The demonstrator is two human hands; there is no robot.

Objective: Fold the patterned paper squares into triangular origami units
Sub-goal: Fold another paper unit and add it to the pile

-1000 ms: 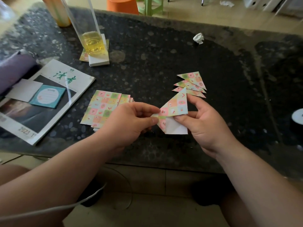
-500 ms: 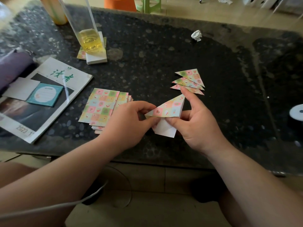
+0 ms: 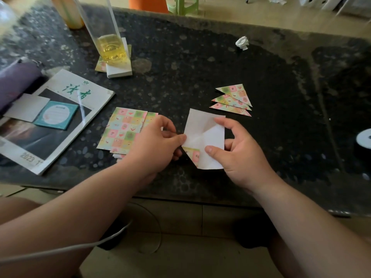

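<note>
A paper square [image 3: 202, 135] is held above the dark table's near edge, white side up, with crease lines across it and a patterned corner showing at its lower left. My left hand [image 3: 158, 143] pinches its left corner. My right hand [image 3: 239, 149] grips its right side, thumb on top. A stack of flat patterned squares [image 3: 123, 131] lies left of my left hand, partly hidden by it. Three folded patterned triangles [image 3: 233, 99] lie overlapped just beyond the held paper.
A magazine [image 3: 50, 115] with a teal notepad [image 3: 56, 115] lies at the left. A tall glass of yellow liquid [image 3: 111, 47] stands on a white block behind the stack. A crumpled white scrap [image 3: 242, 43] sits far back. A white round object [image 3: 364, 138] is at the right edge.
The paper was a folded patterned triangle in my hands; it now lies opened out, white side up. Both hands still hold it in about the same place.
</note>
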